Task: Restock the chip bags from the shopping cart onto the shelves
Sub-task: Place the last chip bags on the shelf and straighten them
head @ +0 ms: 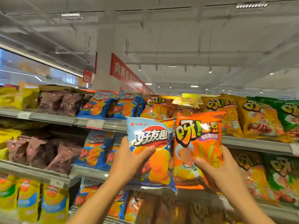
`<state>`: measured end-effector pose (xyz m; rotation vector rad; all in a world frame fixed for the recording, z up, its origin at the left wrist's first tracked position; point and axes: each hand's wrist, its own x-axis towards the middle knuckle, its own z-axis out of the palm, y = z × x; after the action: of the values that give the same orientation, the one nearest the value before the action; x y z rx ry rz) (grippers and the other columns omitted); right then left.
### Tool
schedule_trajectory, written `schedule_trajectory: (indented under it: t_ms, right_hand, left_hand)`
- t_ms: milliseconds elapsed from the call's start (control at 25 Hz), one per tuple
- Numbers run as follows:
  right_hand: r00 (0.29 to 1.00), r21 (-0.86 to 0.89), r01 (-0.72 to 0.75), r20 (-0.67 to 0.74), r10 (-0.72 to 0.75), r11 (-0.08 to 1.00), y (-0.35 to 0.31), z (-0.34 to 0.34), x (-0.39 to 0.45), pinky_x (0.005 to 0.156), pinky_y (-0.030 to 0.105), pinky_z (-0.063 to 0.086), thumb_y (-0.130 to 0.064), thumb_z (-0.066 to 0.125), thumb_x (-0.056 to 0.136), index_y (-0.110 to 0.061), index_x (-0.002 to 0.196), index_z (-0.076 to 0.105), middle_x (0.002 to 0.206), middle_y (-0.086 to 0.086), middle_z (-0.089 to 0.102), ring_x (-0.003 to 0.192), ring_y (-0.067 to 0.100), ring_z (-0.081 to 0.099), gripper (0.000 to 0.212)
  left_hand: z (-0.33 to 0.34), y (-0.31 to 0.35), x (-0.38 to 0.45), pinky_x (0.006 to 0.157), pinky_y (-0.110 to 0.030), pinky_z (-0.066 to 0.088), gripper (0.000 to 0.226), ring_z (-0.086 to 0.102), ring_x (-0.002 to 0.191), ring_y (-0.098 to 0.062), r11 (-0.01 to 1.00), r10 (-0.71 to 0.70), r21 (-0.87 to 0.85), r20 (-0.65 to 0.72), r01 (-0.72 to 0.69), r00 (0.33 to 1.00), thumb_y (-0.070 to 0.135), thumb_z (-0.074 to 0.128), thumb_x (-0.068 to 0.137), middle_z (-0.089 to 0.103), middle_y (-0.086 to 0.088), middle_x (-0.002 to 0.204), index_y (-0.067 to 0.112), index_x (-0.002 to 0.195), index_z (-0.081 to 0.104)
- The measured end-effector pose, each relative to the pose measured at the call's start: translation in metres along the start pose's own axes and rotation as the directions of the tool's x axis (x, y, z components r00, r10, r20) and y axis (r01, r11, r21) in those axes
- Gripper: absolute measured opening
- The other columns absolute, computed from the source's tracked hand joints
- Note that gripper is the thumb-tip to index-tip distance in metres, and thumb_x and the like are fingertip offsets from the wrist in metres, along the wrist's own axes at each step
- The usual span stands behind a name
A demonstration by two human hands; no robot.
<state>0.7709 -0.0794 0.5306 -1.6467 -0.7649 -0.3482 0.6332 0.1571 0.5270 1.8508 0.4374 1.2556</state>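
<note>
The shelves (100,124) filled the view in tiers, and the top shelf served as the mark for everything else. On it, matching blue bags stood left of centre and matching orange bags stood right of them.

The blue chip bag (149,152) was held up in front of that top shelf, its upper edge overlapping the shelf lip just below the blue row. It stood upright, long axis near vertical and leaning slightly left at the top, printed face toward the camera. The orange chip bag (198,147) was touching it on the right, also upright and facing out, its top reaching the orange row.

The left hand (129,160) was clamped on the blue bag, thumb across its front and fingers behind. The right hand (226,170) gripped the orange bag's lower right side the same way.

To do this step well, I judged each bag should go into its own row, kept upright and face out. They should be slid in one at a time, so that neighbours were not knocked off and the chips were not crushed.
</note>
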Motion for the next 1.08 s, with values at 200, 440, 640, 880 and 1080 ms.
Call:
schedule_trajectory:
  t_ms: [200,440,640,880,1080]
  right_hand:
    - [0.996,-0.029,0.090,0.019,-0.089,0.996,-0.024,0.026,0.038,0.068,0.022,0.045,-0.061,0.080,0.067,-0.055,0.108,0.052,0.097,-0.040,0.065,0.083,-0.019,0.061,0.050]
    - [0.974,-0.005,0.223,-0.030,-0.223,0.975,-0.040,0.022,0.141,0.075,0.025,0.050,-0.056,0.081,0.067,-0.044,0.117,0.056,0.102,-0.022,0.072,0.088,-0.009,0.066,0.057]
    - [0.997,0.153,0.056,0.047,-0.064,0.987,-0.028,0.026,0.248,0.057,0.017,0.053,-0.041,0.079,0.080,-0.023,0.137,0.051,0.114,-0.001,0.072,0.086,0.009,0.069,0.066]
    - [0.989,-0.172,-0.048,0.132,0.071,0.984,0.019,0.044,0.282,0.101,0.043,0.048,-0.029,0.068,0.093,-0.021,0.155,0.022,0.143,0.011,0.053,0.122,0.031,0.056,0.077]
    - [0.919,-0.645,0.392,0.233,-0.319,0.656,0.016,0.053,0.265,0.119,0.049,0.028,-0.058,0.054,0.092,-0.038,0.157,0.016,0.165,0.000,0.010,0.151,0.026,0.015,0.077]
  left_hand:
    - [-0.010,-0.007,0.050,0.080,-0.042,0.060,0.074,0.070,0.093,-0.009,0.997,0.033,-0.065,-0.003,-0.033,0.999,0.077,0.075,0.053,0.072,0.016,0.103,0.038,0.114,0.058]
    - [0.002,0.021,0.123,0.064,-0.022,0.053,0.038,0.072,0.082,-0.003,0.965,0.173,-0.197,-0.014,-0.173,0.985,0.055,0.081,0.072,0.077,0.016,0.095,0.048,0.106,0.067]
    - [0.014,0.048,0.188,0.043,-0.014,0.046,0.029,0.067,0.052,-0.003,0.952,0.103,-0.285,-0.041,-0.110,0.994,0.044,0.081,0.081,0.074,0.011,0.067,0.023,0.098,0.070]
    - [0.049,0.043,0.230,0.050,-0.019,0.054,0.048,0.075,0.067,-0.010,0.950,0.096,-0.306,0.092,-0.063,0.991,0.057,0.082,0.069,0.080,0.005,0.086,0.030,0.106,0.070]
    - [0.077,0.026,0.251,0.065,-0.028,0.058,0.053,0.078,0.081,-0.015,0.952,0.096,-0.306,0.194,-0.033,0.976,0.063,0.082,0.061,0.080,0.005,0.093,0.034,0.104,0.073]
